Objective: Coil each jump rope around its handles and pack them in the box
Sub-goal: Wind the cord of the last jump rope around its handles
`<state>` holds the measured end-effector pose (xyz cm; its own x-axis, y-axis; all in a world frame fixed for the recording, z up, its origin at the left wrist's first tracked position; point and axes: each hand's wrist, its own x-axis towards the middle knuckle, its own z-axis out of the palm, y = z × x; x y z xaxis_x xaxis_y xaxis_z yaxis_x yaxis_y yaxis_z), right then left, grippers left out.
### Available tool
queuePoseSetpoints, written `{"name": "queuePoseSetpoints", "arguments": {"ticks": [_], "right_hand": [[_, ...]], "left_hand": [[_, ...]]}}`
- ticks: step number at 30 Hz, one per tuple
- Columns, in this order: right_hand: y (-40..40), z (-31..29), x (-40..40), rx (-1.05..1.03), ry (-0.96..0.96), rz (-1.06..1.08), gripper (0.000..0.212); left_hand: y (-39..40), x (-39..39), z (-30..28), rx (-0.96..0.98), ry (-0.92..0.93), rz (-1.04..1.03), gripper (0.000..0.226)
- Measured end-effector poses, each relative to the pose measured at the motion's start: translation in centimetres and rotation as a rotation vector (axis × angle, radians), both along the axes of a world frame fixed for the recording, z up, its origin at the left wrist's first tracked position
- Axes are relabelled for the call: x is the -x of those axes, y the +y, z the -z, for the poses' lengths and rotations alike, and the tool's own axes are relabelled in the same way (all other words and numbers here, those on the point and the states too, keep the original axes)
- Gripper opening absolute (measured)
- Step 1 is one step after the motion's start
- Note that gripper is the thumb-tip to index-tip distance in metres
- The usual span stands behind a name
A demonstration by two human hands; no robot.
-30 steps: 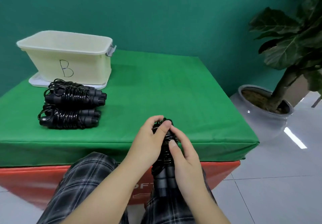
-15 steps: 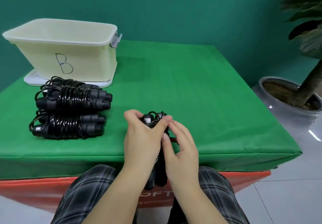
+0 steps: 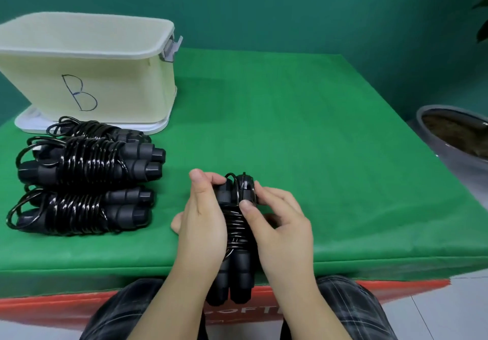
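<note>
1. While the left hand grips the paired handles, the right hand pinches the cord at the top of the jump rope, likely tucking its end; both hands hold it above the counter edge.
2. Wound ropes lie stacked beside the box, probably awaiting packing; its inside is hidden.

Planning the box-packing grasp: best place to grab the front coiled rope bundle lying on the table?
Grip the front coiled rope bundle across its wrapped middle from above. It lies flat, handles side by side pointing right; the coils bind them there, while the loose loop at its left end would likely slip.
</note>
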<state>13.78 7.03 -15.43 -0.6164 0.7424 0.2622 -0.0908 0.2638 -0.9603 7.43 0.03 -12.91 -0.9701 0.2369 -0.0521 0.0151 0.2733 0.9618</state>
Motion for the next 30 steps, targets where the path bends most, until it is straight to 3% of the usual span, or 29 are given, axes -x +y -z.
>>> {"name": "queuePoseSetpoints", "arguments": {"ticks": [4,11,19,22,30], "right_hand": [[1.3,-0.3,-0.2,0.054,-0.002,-0.133,0.026],[3.3,-0.7,-1.6,0.007,-0.099,-0.448,0.042],[3.0,0.2,-1.3,0.163,0.133,-0.231,0.037],[2.6,0.1,-1.1,0.199,0.159,-0.168,0.045],[1.5,0.2,-0.5,0.015,0.183,-0.065,0.041]], "left_hand": [[-0.1,-0.1,-0.3,0.116,0.029,0.09,0.011],[-0.2,0.4,0.3,0.142,0.093,0.211,0.039],[0.2,-0.1,0.0,0.245,0.188,0.158,0.033],[0.2,-0.5,-0.3,0.271,0.189,0.139,0.024],[0.6,-0.9,-0.5,0.266,0.218,0.115,0.021]]}}
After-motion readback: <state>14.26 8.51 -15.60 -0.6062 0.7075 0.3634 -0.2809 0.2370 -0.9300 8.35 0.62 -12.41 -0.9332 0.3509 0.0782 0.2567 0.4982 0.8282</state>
